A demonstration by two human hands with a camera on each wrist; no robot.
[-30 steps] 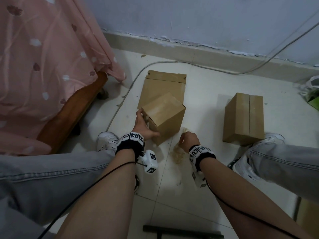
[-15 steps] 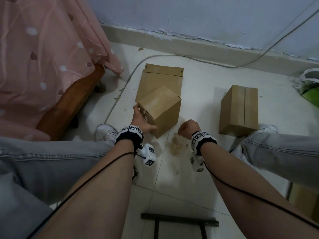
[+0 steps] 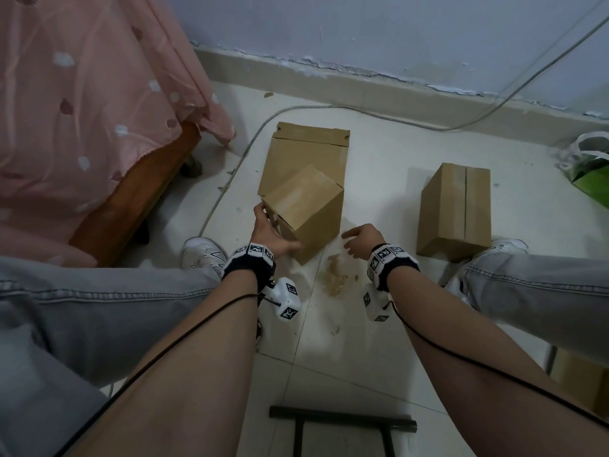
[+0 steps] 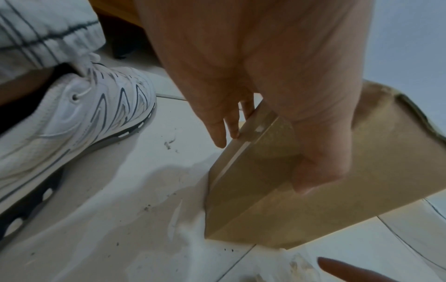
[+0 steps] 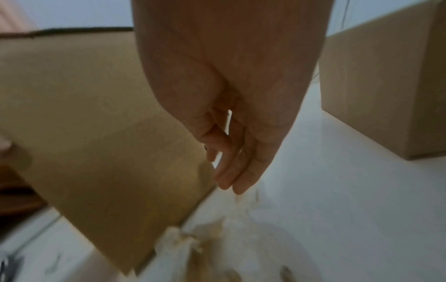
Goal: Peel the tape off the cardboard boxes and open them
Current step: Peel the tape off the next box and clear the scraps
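Note:
A small cardboard box (image 3: 303, 209) stands tilted on one corner on the white floor. My left hand (image 3: 270, 232) grips it at its near left edge, with the thumb (image 4: 318, 162) on one face of the box (image 4: 337, 190) and the fingers (image 4: 229, 124) round the edge. My right hand (image 3: 359, 240) hovers just right of that box with fingers relaxed (image 5: 236, 171) and holds nothing. Below it lies a crumpled wad of peeled tape (image 3: 336, 278). A second closed box (image 3: 456, 209) stands to the right. A flattened cardboard box (image 3: 306, 156) lies behind the tilted one.
A bed with a pink cover (image 3: 82, 110) and wooden frame (image 3: 138, 192) stands at the left. A grey cable (image 3: 329, 108) runs along the floor by the wall. My white shoes (image 3: 204, 255) flank the boxes. A green bag (image 3: 590, 179) sits far right, a dark metal frame (image 3: 342, 423) near me.
My right hand went from a closed fist low by the tape wad to relaxed fingers, a little higher. The left hand keeps its grip on the tilted box.

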